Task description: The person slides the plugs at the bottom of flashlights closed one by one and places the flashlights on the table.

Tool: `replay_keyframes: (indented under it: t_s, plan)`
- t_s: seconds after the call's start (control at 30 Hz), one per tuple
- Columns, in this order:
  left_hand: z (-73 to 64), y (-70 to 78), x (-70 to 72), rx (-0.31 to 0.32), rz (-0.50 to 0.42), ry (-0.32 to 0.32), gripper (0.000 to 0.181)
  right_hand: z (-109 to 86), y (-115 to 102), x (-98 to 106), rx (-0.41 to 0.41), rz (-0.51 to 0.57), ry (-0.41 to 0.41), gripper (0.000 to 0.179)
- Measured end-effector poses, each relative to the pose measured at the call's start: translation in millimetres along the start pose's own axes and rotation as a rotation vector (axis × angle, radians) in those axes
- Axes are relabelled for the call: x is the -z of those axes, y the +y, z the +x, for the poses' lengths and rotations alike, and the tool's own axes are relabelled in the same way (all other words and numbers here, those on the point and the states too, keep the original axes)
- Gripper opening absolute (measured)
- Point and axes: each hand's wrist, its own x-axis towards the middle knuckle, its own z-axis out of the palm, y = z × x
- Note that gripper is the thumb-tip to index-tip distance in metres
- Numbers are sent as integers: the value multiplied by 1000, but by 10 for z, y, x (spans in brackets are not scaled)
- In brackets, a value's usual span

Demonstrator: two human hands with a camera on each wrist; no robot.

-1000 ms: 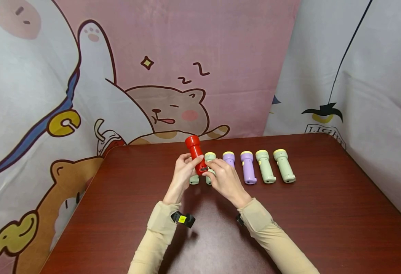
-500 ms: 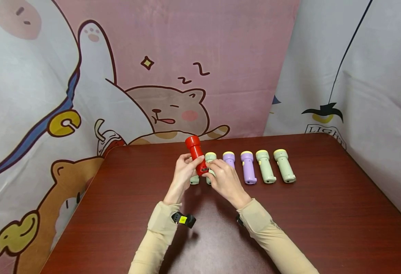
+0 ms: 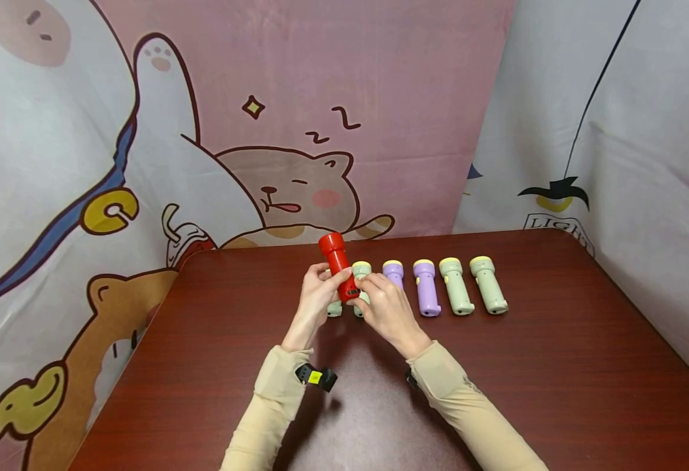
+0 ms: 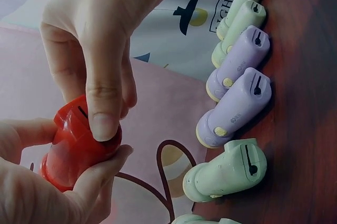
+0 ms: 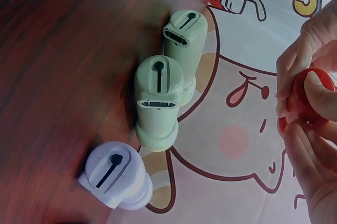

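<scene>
Above the table, a red flashlight (image 3: 337, 258) is tilted, with its wide head pointing away from me and its tail end toward me. My left hand (image 3: 313, 296) grips its body, thumb on the near side. With thumb and fingers, my right hand (image 3: 388, 307) pinches the tail end. In the left wrist view the right thumb (image 4: 104, 110) presses on that end, beside a dark slot, and covers part of it. The right wrist view shows the red flashlight (image 5: 305, 95) between both hands. Behind them, a pale green flashlight (image 3: 361, 269) and a purple one (image 3: 392, 269) are partly hidden.
A row of flashlights lies along the back of the brown table (image 3: 556, 366). To the right are a purple flashlight (image 3: 426, 288) and two green ones, the outermost green flashlight (image 3: 489, 286) among them. A printed cloth (image 3: 415, 118) hangs behind the table.
Both hands stay nearly in place around the red flashlight. Its tail end has turned slightly, and the dark detail there now looks smaller than a second ago.
</scene>
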Motion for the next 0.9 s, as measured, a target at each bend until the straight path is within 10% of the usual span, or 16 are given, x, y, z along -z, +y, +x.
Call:
replay_keyframes:
  t_s: [0.63,0.9]
  plan:
    - [85,-64,72,-21,66,33,56,-56,44,-120,-20,-22,-28,38]
    - [151,-105,198,-98,308,134,54,-110,136,-234,-131,-53,-277,48]
